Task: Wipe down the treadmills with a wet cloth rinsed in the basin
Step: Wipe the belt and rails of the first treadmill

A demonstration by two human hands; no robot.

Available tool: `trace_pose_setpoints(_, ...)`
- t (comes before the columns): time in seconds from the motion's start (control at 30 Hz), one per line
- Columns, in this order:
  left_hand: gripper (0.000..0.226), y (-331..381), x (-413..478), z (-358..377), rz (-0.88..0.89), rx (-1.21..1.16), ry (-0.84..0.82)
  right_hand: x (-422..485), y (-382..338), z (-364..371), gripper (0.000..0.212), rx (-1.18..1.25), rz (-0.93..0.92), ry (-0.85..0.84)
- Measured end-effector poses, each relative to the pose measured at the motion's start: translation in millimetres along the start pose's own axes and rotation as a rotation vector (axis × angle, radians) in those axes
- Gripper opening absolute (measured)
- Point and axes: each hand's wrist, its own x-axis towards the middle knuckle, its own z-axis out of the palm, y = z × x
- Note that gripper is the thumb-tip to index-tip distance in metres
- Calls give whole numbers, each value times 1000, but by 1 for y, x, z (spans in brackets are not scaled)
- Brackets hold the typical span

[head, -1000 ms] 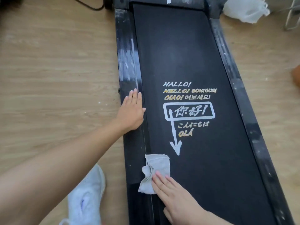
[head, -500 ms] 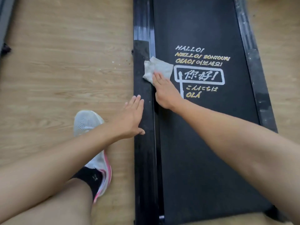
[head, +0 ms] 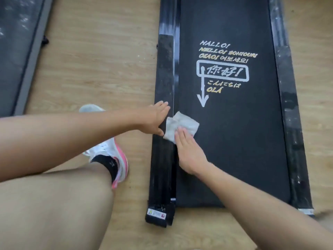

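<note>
Mid-frame, right grip (head: pixel 190 154) presses the grey cloth (head: pixel 183 123) flat-fingered onto the treadmill belt (head: pixel 237 141); left grip (head: pixel 153 121), fingers straight, rests on its side rail (head: pixel 162 168).

light: bright, even | shadows: faint | focus: soft (slight motion blur) | edges: wide-angle bowing

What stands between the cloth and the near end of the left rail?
Nothing visible. The rail is bare from the cloth down to its end. The left hand rests on the rail beside the cloth, not below it.
</note>
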Motion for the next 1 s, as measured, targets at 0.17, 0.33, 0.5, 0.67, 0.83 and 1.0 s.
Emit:
trace_pose_setpoints(0.17,119,12,-3,33,-59,107,-49,82,7,-42,72,144,191,144)
trace_pose_setpoints(0.33,144,23,23,109,-52,372,125,34,-9,3,54,452,240,427)
trace_pose_setpoints(0.5,144,21,24,111,-22,286,142,-74,-51,54,25,646,269,334)
trace_pose_setpoints(0.67,143,15,16,104,-59,331,122,-114,-80,76,31,649,420,128)
trace_pose_setpoints(0.83,120,50,15,72,-222,286,-48,-102,-86,42,42,631,479,-83)
trace_pose_setpoints(1.0,56,86,-40,36,-159,-15,-208,-128,-82,-20,21,798,556,-212)
